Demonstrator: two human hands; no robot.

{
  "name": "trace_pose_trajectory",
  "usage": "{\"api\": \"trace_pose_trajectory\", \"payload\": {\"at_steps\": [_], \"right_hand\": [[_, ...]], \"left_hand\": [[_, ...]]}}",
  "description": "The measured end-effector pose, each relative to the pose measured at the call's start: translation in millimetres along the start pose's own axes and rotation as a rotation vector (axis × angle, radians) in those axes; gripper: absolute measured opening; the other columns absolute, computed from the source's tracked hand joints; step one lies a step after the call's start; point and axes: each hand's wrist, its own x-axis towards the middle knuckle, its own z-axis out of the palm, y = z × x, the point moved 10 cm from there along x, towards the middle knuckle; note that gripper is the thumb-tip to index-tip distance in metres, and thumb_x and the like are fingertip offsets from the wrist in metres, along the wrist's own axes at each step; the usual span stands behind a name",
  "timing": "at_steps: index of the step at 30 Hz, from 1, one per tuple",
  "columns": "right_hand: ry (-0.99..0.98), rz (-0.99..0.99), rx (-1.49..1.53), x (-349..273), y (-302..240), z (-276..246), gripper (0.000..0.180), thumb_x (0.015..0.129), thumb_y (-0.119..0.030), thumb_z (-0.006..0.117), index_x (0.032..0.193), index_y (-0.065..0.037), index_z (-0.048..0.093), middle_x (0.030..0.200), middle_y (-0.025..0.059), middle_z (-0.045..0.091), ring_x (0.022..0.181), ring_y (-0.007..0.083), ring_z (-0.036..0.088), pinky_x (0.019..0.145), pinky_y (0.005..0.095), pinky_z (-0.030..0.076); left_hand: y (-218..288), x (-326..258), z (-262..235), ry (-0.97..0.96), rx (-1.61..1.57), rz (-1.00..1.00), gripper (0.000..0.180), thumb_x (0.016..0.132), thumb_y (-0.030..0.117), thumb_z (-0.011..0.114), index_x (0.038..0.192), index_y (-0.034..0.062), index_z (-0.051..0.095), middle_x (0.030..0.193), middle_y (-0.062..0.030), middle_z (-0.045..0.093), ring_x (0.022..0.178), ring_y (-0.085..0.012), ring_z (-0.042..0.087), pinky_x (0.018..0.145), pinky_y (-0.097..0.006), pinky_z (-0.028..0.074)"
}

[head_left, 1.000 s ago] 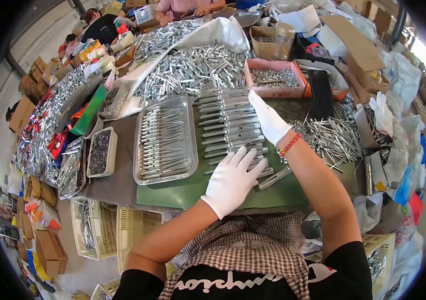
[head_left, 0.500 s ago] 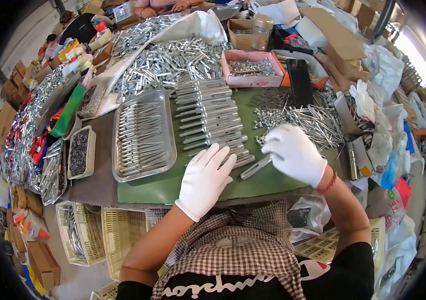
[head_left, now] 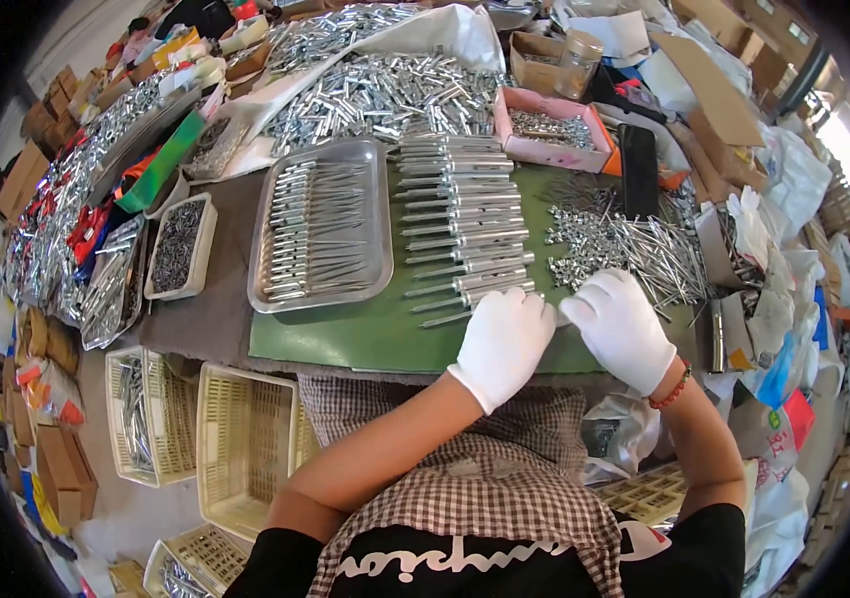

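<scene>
Both hands wear white gloves. My left hand [head_left: 510,344] is closed at the near end of a row of silver metal tubes [head_left: 475,224] with thin rods sticking out of their left ends. It curls over the nearest metal tube, whose thin rod [head_left: 443,321] pokes out past the knuckles. My right hand [head_left: 619,324] is closed in a pinch beside the left fingertips; the fingers hide most of what is in it. Behind it lie loose long nails or pins [head_left: 659,254] and small metal pieces [head_left: 574,239] on the green mat [head_left: 365,339].
Left of the row is a metal tray [head_left: 381,244] of similar pointed pieces. A cream bin [head_left: 201,254] of dark small parts stands farther left. Behind are a heap of metal sleeves [head_left: 375,95], a pink box [head_left: 510,120] and a black case [head_left: 637,169]. Plastic crates [head_left: 246,439] sit below.
My hands have come together at the row's near end, the left moving right. The loose metal tube that lay by my right hand is now covered. The whole view has shifted.
</scene>
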Motion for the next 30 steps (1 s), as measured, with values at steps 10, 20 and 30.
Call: {"api": "trace_pose_trajectory", "payload": {"at_steps": [10,20,30], "right_hand": [[0.577,0.878,1.242,-64.3,34.8,-1.0,0.022,0.090,-0.002,0.058,0.112,0.001,0.063,0.096,0.0001,0.062,0.075,0.0070,0.053,0.068,0.0209,0.045],[0.614,0.719,0.189,-106.9,56.0,-62.6,0.008,0.087,-0.005,0.059,0.087,-0.003,0.066,0.082,0.0109,0.065,0.075,0.0271,0.062,0.070,0.0331,0.048],[0.957,0.871,0.390,-145.6,43.6,-97.6,0.007,0.084,-0.001,0.059,0.087,-0.002,0.065,0.085,0.0090,0.067,0.077,0.0262,0.062,0.070,0.0348,0.047]], "left_hand": [[-12.8,-1.2,-31.5,0.256,-0.621,-0.158,0.026,0.076,0.014,0.072,0.099,0.0068,0.063,0.088,-0.0093,0.063,0.085,-0.0297,0.059,0.078,-0.039,0.046],[-29.1,-15.3,-25.5,0.230,-0.734,-0.258,0.038,0.081,0.006,0.068,0.118,0.0038,0.061,0.104,-0.0086,0.061,0.075,-0.0155,0.056,0.066,-0.025,0.046],[0.3,-14.5,-6.8,-0.029,-1.102,-0.241,0.025,0.096,0.018,0.055,0.114,0.0037,0.064,0.098,-0.0084,0.065,0.081,-0.0163,0.061,0.074,-0.029,0.050]]}}
